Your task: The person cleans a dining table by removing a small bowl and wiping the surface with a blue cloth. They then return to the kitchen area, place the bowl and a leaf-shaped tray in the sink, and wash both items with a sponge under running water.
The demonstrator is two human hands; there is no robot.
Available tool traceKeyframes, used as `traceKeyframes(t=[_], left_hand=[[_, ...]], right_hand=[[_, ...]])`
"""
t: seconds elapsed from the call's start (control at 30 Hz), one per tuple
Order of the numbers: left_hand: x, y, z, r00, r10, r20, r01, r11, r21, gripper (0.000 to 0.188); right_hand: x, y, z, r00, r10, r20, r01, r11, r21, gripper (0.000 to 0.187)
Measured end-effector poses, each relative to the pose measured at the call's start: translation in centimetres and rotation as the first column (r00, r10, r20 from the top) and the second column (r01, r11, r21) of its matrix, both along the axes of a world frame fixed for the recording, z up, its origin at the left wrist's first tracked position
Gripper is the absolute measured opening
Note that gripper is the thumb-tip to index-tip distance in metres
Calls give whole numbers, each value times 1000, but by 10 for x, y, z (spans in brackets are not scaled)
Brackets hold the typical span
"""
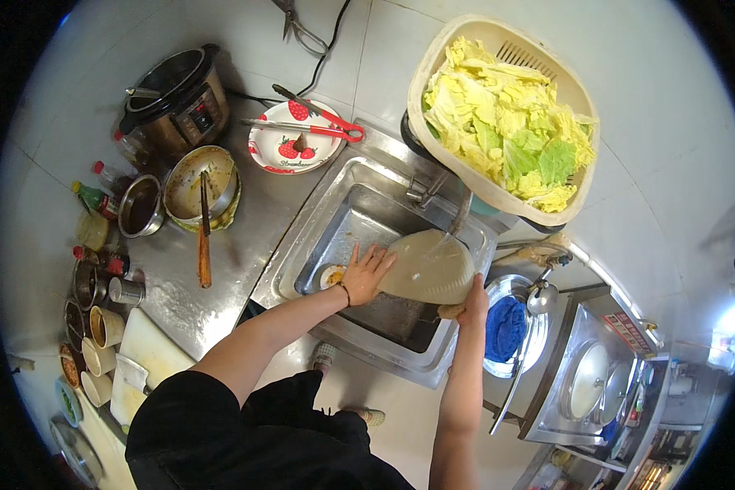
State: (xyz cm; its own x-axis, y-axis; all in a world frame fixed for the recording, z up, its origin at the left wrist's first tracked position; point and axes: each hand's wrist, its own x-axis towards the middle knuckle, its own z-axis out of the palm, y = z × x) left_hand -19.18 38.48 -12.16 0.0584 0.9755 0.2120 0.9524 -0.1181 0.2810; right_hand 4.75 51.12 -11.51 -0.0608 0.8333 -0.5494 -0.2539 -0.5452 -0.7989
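Right hand (474, 300) grips the near edge of a pale board (429, 265) held tilted over the sink (335, 219); left hand (367, 273) lies flat, fingers spread, on its left edge. Tap (457, 214) stands just behind; basin floor left of the board lies open.
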Motion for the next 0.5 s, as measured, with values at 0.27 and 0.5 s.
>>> traceKeyframes(t=[0.27,0.5], left_hand=[[37,-4,33,978,211,-4,-200,921,-336,45],[64,2,27,878,463,125,-287,716,-636,42]], right_hand=[[-22,9,20,954,-140,-266,153,988,27,40],[-116,-42,27,587,-161,793,-369,819,440,34]])
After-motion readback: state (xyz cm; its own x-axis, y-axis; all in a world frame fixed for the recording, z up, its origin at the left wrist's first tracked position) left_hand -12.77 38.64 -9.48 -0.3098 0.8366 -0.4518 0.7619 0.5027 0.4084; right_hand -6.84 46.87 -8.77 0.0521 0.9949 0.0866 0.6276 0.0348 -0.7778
